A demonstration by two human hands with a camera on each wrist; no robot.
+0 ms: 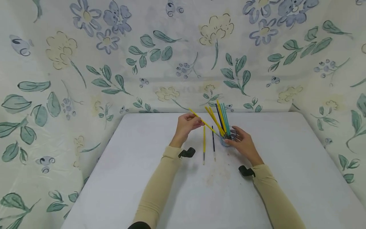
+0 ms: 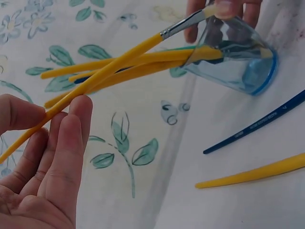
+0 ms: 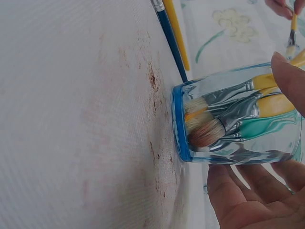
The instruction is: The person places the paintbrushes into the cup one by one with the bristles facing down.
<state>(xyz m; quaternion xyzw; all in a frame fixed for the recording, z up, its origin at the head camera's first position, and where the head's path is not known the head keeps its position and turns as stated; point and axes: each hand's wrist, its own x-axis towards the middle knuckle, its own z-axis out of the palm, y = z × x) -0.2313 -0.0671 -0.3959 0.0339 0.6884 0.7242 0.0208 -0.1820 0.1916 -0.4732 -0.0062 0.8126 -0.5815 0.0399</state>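
My left hand pinches a yellow paintbrush by its handle between thumb and fingers. The brush slants down, its metal ferrule and pale bristles near the rim of a clear glass with a bluish base. Around that glass curl the thumb and fingers of my right hand. Several brushes with yellow, blue and teal handles stand in it, bristles down, as the right wrist view shows. On the table left of the glass lie a second yellow paintbrush and a dark blue paintbrush, side by side.
A white-covered table spreads under both arms. Brownish stains mark its cover near the glass. Behind the table's far edge hangs a floral sheet, which also covers the sides.
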